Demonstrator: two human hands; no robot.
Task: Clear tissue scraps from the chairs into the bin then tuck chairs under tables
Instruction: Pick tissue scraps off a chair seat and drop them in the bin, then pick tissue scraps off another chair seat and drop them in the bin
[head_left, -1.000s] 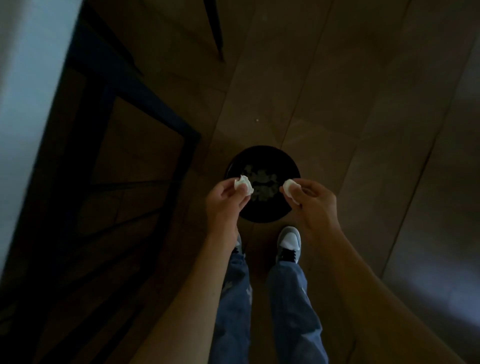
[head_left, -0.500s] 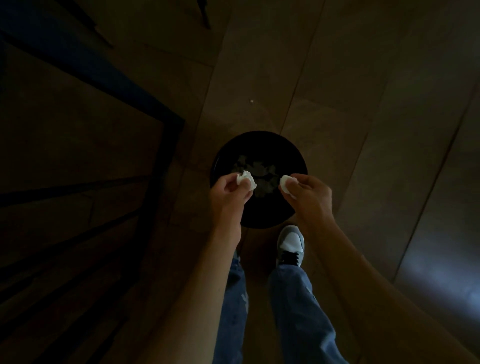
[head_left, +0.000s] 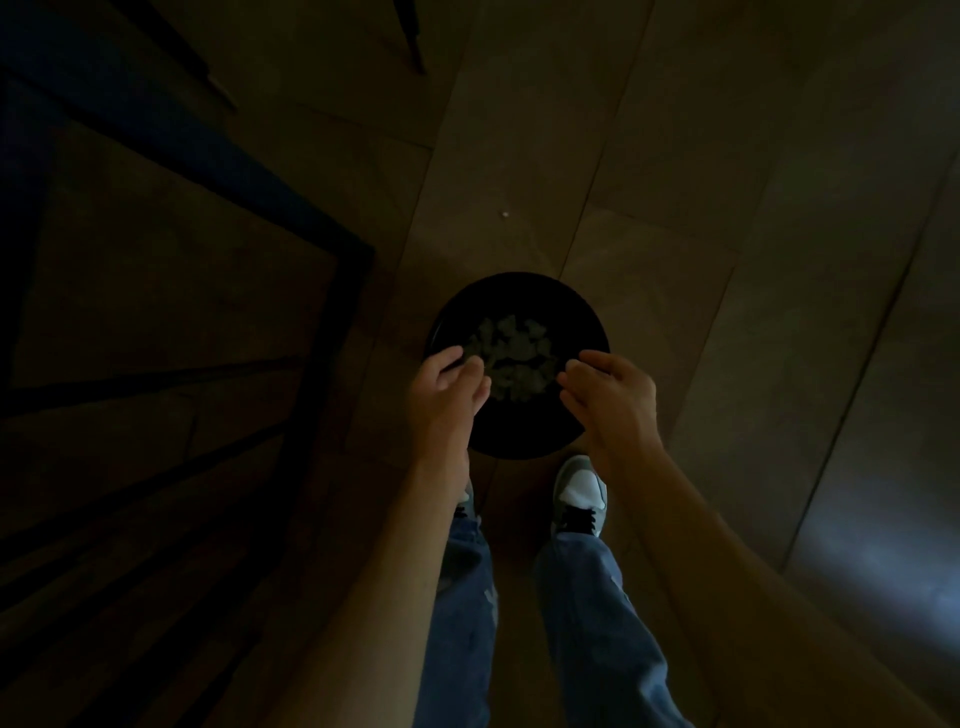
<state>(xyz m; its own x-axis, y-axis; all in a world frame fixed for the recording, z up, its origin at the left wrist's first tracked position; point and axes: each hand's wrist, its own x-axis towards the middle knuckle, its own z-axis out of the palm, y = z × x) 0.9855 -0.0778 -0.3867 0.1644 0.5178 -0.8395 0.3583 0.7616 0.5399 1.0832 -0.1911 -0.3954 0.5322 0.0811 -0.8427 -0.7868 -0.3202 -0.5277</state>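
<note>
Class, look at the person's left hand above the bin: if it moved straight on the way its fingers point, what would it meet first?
The left hand points forward and down into the black bin, so it would probably meet the tissue scraps inside first. Depth is hard to judge in this dim picture.

Bin (head_left: 582, 312) mouth lies open below; dark table frame (head_left: 332, 244) crowds its left.

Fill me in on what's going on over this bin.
A person stands over a round black bin on the wooden floor, both hands above its opening. The left hand and right hand hold nothing, fingers loosely curled. Pale tissue scraps lie inside the bin. One tiny white speck lies on the floor beyond it.
</note>
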